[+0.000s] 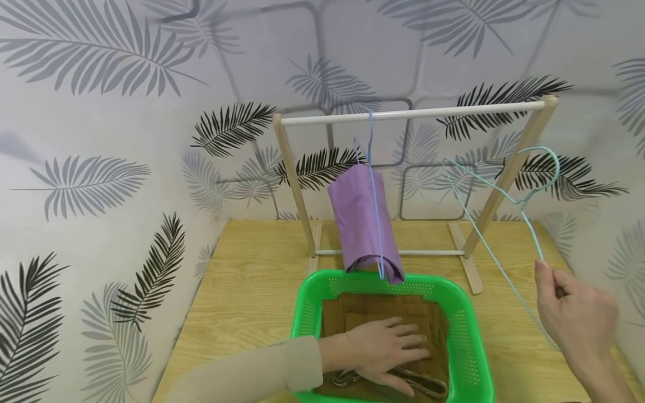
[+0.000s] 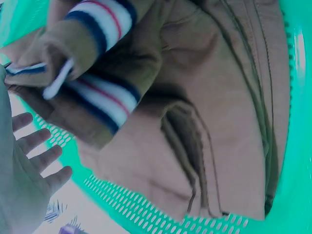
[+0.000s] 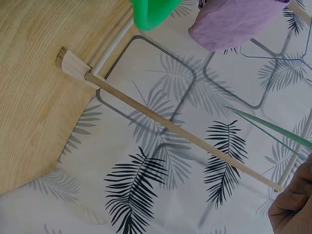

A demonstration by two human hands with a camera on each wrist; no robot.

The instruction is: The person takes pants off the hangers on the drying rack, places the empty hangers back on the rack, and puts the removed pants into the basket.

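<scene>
Brown clothing [image 1: 388,305] with striped trim [image 2: 105,97] lies inside the green plastic basket [image 1: 473,358]. Over it, the left hand [image 1: 380,347] has its fingers straight and spread; contact is unclear. Handling the cloth well probably means gathering one edge between thumb and fingers, leaving the folds beneath undisturbed. Right of the basket, the right hand [image 1: 579,313] grips a mint-green wire hanger [image 1: 526,197] by one side; keeping it out there seems wise, clear of the purple garment [image 1: 358,212] hanging at the basket's far rim. Behind the basket, a drying rack [image 1: 428,113] stands on the surface [image 1: 242,291].
</scene>
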